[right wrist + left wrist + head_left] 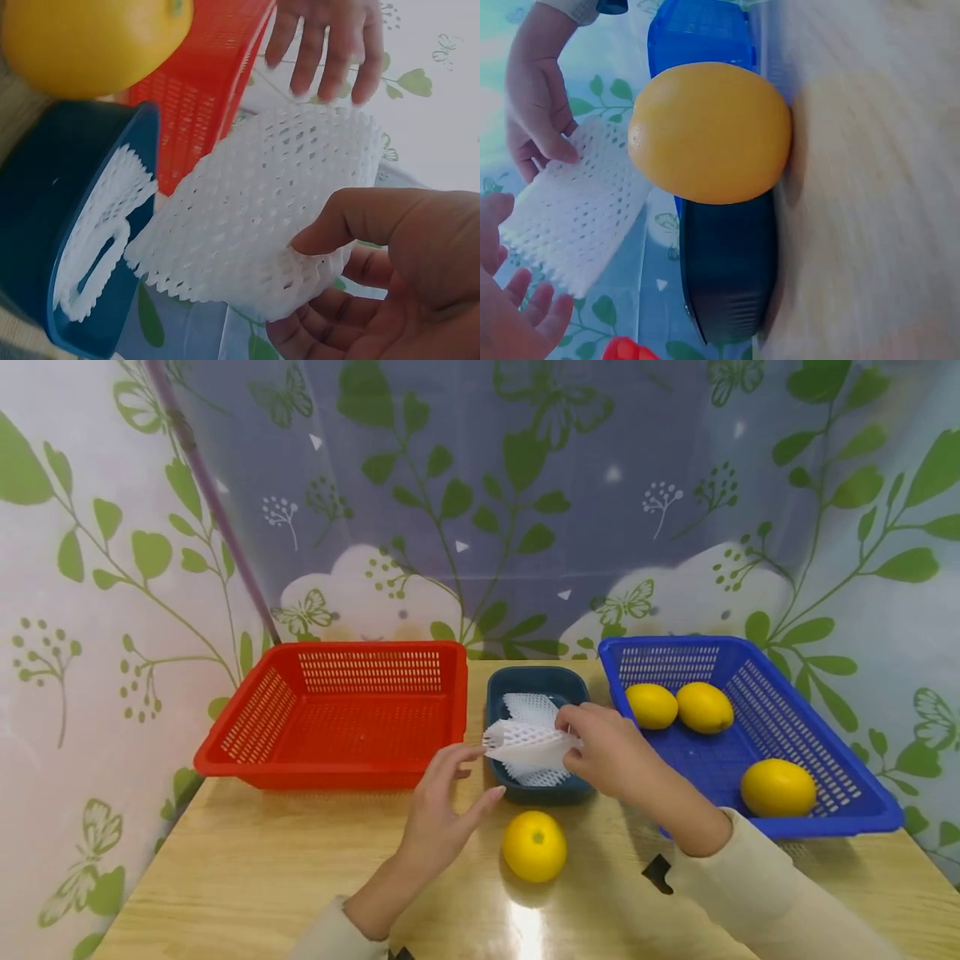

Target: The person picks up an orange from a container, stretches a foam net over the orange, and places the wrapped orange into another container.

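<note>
My right hand [611, 752] pinches a white foam fruit net [255, 210] between thumb and fingers, holding it over a dark teal bin [551, 795]. At the net's other end is my left hand [442, 810], its fingers spread and its fingertips close to the edge. More white foam netting [97, 232] lies inside the bin. On the table in front of the bin sits a round yellow citrus fruit [535, 847], which looms large in the left wrist view.
A red plastic basket [352, 777] stands to the left of the bin. To the right, a blue basket [840, 822] holds three yellow fruits [778, 787]. All stand on a wooden table [247, 860], with a leaf-patterned cloth [480, 510] behind.
</note>
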